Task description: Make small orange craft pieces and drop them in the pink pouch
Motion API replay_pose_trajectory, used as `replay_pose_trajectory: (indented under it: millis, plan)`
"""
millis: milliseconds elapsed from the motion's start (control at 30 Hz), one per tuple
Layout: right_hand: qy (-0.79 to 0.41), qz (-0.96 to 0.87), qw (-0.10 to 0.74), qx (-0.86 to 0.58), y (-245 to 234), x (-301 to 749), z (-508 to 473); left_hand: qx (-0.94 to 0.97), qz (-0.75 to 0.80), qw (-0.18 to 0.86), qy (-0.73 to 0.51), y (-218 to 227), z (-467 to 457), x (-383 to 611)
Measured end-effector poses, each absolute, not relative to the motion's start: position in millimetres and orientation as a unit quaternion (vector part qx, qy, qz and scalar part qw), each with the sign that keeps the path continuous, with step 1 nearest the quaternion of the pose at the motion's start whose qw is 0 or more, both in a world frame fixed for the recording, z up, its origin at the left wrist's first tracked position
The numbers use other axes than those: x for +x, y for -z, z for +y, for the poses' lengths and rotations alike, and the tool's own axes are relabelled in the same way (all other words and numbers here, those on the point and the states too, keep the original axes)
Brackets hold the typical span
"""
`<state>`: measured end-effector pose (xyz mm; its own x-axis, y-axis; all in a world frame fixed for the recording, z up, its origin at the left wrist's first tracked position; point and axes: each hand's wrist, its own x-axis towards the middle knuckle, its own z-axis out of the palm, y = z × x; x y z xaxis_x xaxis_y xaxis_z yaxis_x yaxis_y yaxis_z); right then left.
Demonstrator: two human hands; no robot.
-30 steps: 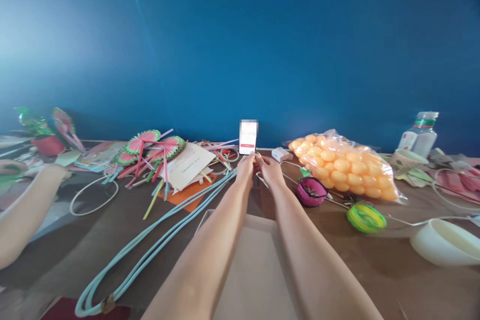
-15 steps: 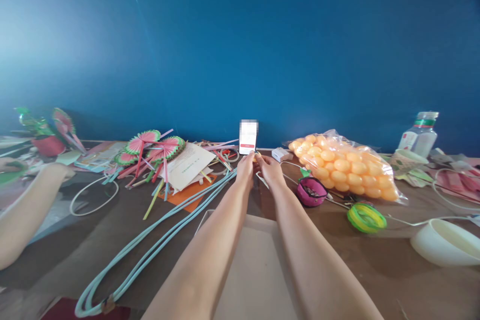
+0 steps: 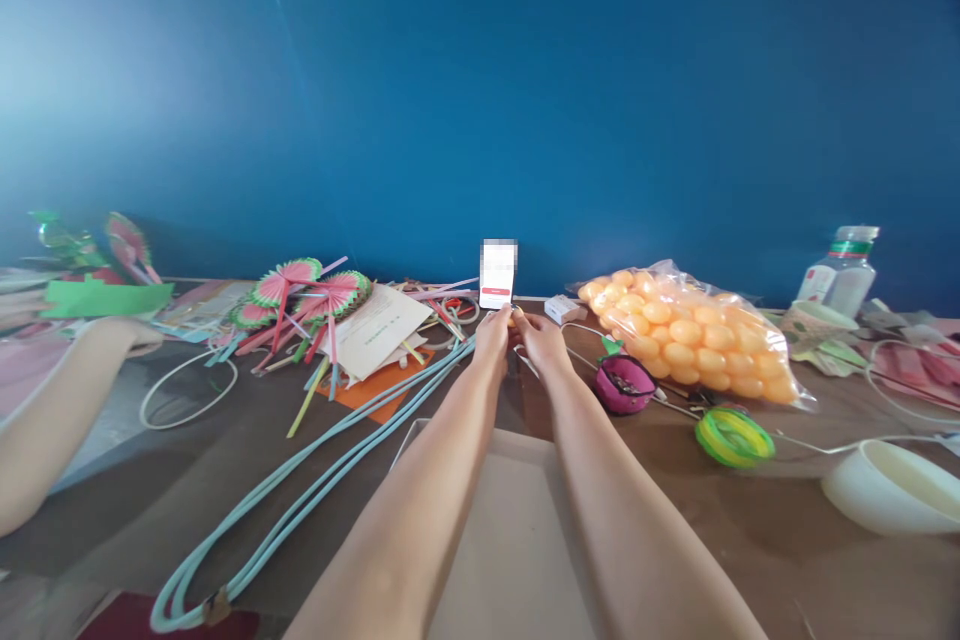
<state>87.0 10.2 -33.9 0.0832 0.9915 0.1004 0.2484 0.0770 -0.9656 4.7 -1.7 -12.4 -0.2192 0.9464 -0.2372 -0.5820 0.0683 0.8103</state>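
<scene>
Both arms stretch forward over the tabletop, and the fingertips meet just below a lit phone (image 3: 497, 272) that stands upright against the blue wall. My left hand (image 3: 493, 334) is closed in a pinch. My right hand (image 3: 540, 338) pinches right beside it. A small yellowish piece shows between the fingertips, too small and covered to name. Under my forearms lies a shallow grey-beige tray (image 3: 501, 520). Close to my right hand are a small white box (image 3: 564, 309) and a magenta round pouch (image 3: 624, 385) with small dark contents.
A bag of orange plastic balls (image 3: 690, 335), a green-yellow coil (image 3: 733, 437), a white bowl (image 3: 862, 490) and a bottle (image 3: 840, 270) are on the right. Leftward lie pale blue tubes (image 3: 300, 482), watermelon-patterned paper fans (image 3: 289, 282) and a co-worker's arm (image 3: 67, 410) beside green paper (image 3: 112, 299).
My hands stay almost in place, fingertips still together. On the left, the co-worker's hands have shifted and a green paper sheet now shows flat and wide between them.
</scene>
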Motion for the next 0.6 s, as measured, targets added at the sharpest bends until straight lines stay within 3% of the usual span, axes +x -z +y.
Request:
replay_pose_trajectory:
  millis: [600]
  plan:
    - [-0.382,-0.556,0.488,-0.553,33.7,86.2,9.4,0.207,0.416,0.593,-0.658,13.9,-0.3,4.2]
